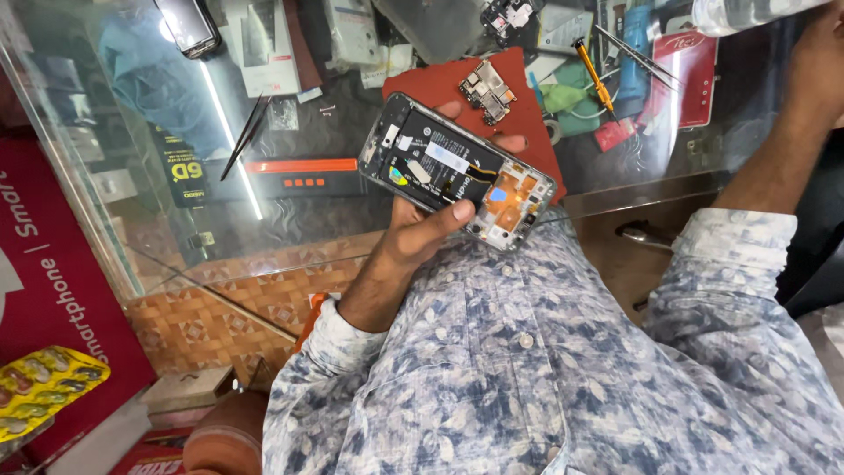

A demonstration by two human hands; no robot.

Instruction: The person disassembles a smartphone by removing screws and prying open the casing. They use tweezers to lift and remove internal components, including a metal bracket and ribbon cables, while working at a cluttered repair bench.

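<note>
My left hand (413, 233) holds an opened smartphone (457, 169) with its back cover off, above the glass counter. The battery, a flex cable and an orange part inside it show. My thumb lies on its near edge and my fingertips wrap round the far edge. My right hand (818, 62) is raised at the top right corner, partly cut off by the frame, and seems to grip a clear plastic bottle (747, 13). A bare circuit board (488, 91) lies on a red mat (431, 84) just beyond the phone.
The glass counter (290, 211) carries a yellow-handled screwdriver (591, 70), thin metal tweezers (637, 54), black tweezers (246, 136) and another phone (186, 25). A yellow blister pack (48, 383) lies at the lower left. A wooden ledge (633, 255) runs in front of me.
</note>
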